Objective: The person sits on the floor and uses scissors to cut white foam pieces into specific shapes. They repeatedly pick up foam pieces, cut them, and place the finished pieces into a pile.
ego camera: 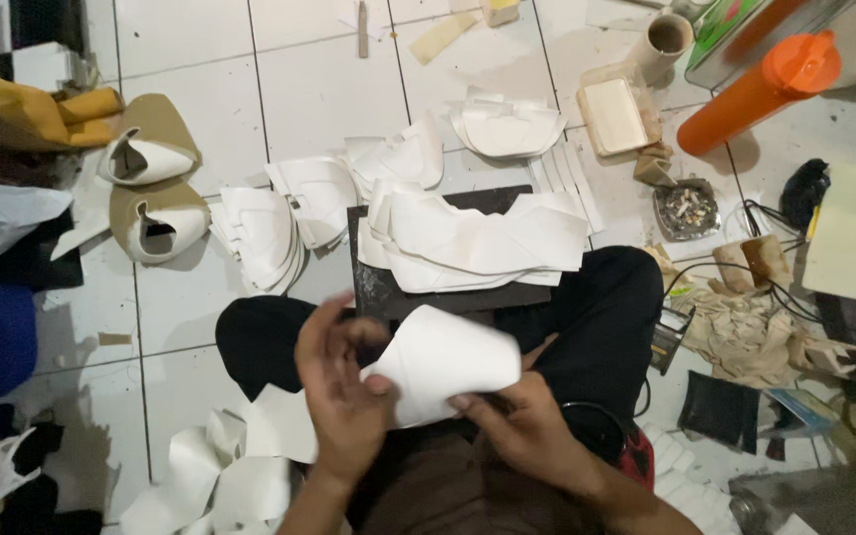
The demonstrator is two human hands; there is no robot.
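Head view: a metal ashtray [687, 209] holds butts on the white tiled floor [190, 317]; both hands, left [344, 396] and right [517, 426], grasp a white cut piece [448, 362].

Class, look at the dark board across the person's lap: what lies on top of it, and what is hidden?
On the dark board lies a pile of white cut pieces. They cover most of its surface; the lowest pieces cannot be told apart.
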